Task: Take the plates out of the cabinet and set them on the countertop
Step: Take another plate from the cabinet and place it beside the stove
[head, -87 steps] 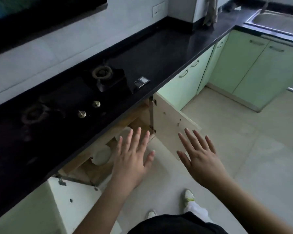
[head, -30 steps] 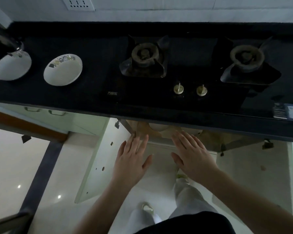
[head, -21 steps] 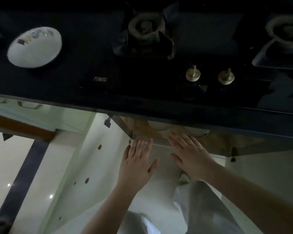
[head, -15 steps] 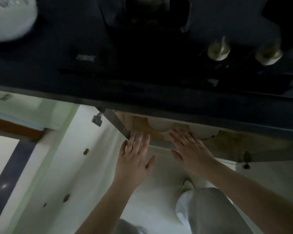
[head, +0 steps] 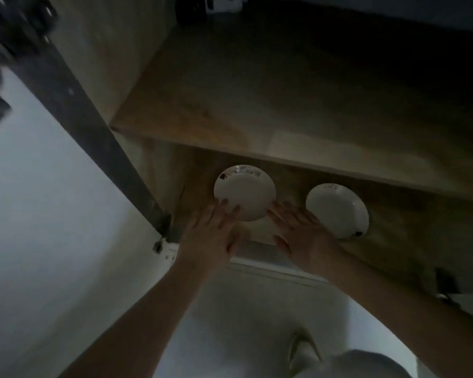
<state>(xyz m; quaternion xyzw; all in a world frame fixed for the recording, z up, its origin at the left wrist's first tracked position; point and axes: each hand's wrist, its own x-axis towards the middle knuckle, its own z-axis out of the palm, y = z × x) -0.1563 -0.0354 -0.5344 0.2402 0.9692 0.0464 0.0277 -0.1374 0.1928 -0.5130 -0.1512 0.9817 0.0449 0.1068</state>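
1. Inside an open wooden cabinet (head: 257, 105), a pale wood shelf (head: 284, 148) overhangs the lower compartment, shading the far edges of two dishes below it.
2. A round white glazed plate (head: 245, 190) with a faint dark pattern on its far rim lies flat on the cabinet floor; a second round white plate (head: 336, 210) sits just beside it to the right, apart.
3. The left hand (head: 213, 236) and right hand (head: 301, 236) reach in with fingers straight and spread, holding nothing, flanking the near edge of the patterned plate; contact is unclear.
4. A white cabinet door (head: 52, 214) stands open at left.
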